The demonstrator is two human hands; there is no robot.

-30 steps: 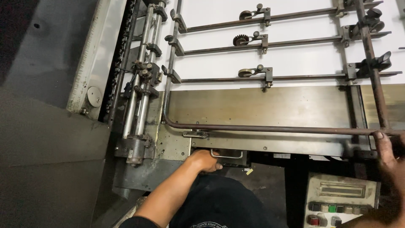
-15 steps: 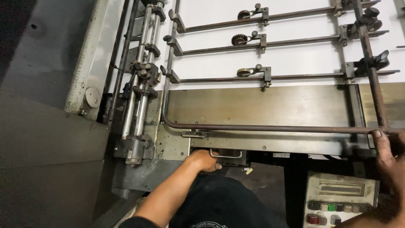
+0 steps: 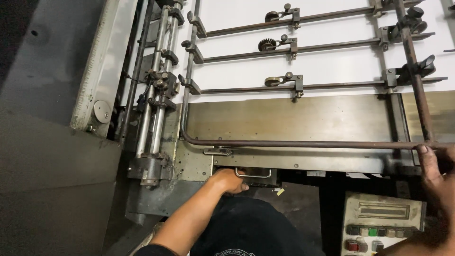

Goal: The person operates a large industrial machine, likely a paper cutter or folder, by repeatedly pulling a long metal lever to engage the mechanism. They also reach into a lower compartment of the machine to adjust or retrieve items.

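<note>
1. head view: left hand (image 3: 228, 180) sits at a bent metal handle (image 3: 253, 173) under the machine's front edge, fingers curled, touching its left end.
2. right hand (image 3: 433, 163) wraps fingers around a thin rusty round rail (image 3: 303, 143) at its right end.
3. worn brushed steel plate (image 3: 284, 118) lies behind the rail; smooth white sheet (image 3: 332, 61) beyond, under slim rods with small wheels (image 3: 272, 81).
4. grimy button panel (image 3: 381, 223) sits low right.
</note>
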